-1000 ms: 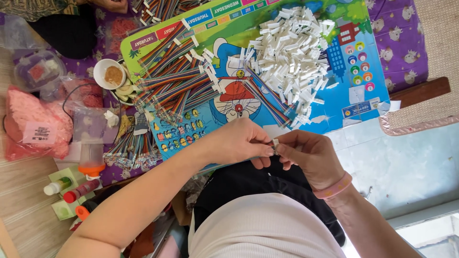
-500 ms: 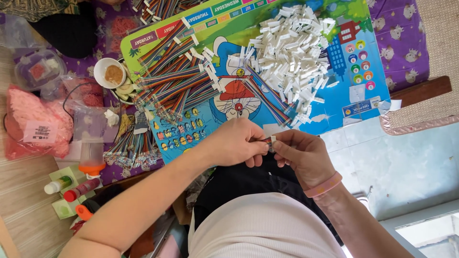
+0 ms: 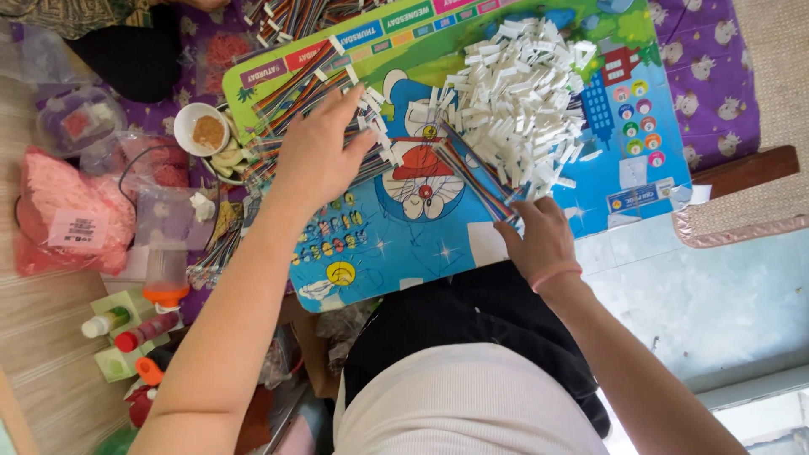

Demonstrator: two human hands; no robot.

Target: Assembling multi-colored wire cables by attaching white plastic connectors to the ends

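The left hand lies flat and palm down, fingers spread and pressing on a fan of multicoloured ribbon cables, thin striped strands tipped with small white plugs, at the left part of a glossy cartoon-printed board. The right hand rests at the near right part of the same board, knuckles up, fingers curled and bunched at the lower fringe of a heap of white plastic connector housings; whether the fingertips pinch 1 of the pieces cannot be told, since the hand covers them. A pink band circles that wrist. A second, thinner bundle of striped cables runs diagonally from the board's middle toward the right hand. The housings are small, hard, rectangular blocks piled loosely, with a few strays scattered along the heap's edge. The board is smooth and stiff, its near edge lying over the person's dark lap; between the 2 hands a broad stretch of blue printed surface is bare of parts. Left of the board sit a round white bowl of brown powder, a crinkled pink plastic bag with a white label, clear soft bags, and a few small bottles with orange and red caps standing close together. Purple patterned cloth shows past the board's far right corner, beside a woven beige mat.
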